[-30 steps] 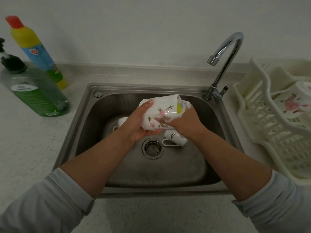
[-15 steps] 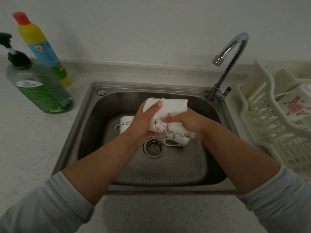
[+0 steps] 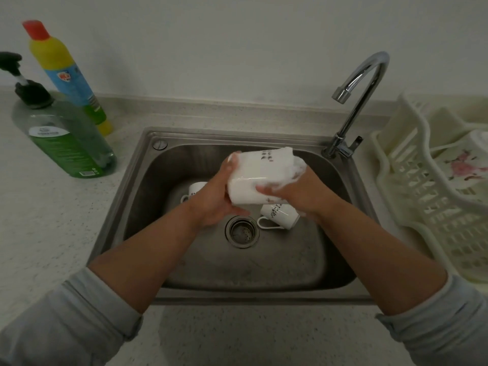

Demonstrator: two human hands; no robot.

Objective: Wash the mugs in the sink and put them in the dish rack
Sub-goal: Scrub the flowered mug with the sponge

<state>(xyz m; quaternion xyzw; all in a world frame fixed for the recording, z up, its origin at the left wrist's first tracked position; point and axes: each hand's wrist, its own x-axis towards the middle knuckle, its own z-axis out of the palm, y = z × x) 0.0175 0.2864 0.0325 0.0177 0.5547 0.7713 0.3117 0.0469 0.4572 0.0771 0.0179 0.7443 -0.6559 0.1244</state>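
A white mug (image 3: 260, 178) lies on its side in both my hands, above the steel sink (image 3: 137, 180). My left hand (image 3: 216, 199) cups its base end. My right hand (image 3: 295, 191), covered in foam, grips the rim end. Small dark print shows on the mug's upper side. Two more white mugs lie in the basin: one (image 3: 195, 190) behind my left hand, mostly hidden, and one (image 3: 277, 216) by the drain (image 3: 241, 232) with its handle toward me. The cream dish rack (image 3: 433, 202) stands at the right and holds a flowered mug (image 3: 464, 165).
The curved tap (image 3: 361, 93) rises at the sink's back right corner; no water runs from it. On the counter at the left stand a green soap pump bottle (image 3: 63, 136) and a yellow-and-blue bottle with a red cap (image 3: 66, 72).
I have turned the mug in my hands: the flower pattern has rolled out of sight and a side with dark print faces up. Both hands stay over the sink.
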